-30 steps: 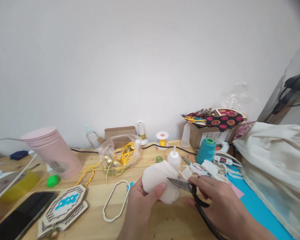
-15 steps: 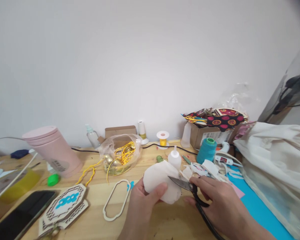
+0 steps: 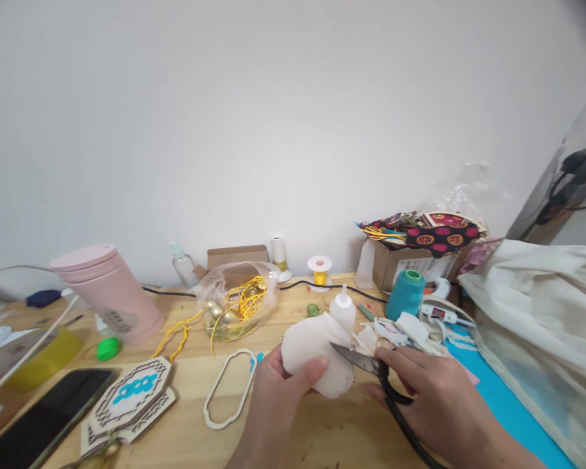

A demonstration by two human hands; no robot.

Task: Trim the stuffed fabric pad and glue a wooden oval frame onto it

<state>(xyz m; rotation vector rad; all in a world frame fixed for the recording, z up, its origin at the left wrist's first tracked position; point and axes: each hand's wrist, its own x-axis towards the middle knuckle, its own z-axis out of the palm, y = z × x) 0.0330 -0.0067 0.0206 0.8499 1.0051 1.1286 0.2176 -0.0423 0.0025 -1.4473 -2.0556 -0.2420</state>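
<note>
Remotely, I had the left hand (image 3: 284, 387) pinching the white piece (image 3: 303, 342) just in front of the squeeze bottle (image 3: 342, 312), right hand (image 3: 427, 381) closed round the scissors (image 3: 381, 369); figured thumb (image 3: 311, 372) clear of blade (image 3: 355, 357) was safest.

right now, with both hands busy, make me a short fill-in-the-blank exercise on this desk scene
The scissors are held in the person's ____ hand.
The left hand grips a rounded piece coloured ____.
The lidded cup is coloured ____.
The white-flanged spool bears ____ thread.

Missing words: right; white; pink; yellow.
</note>
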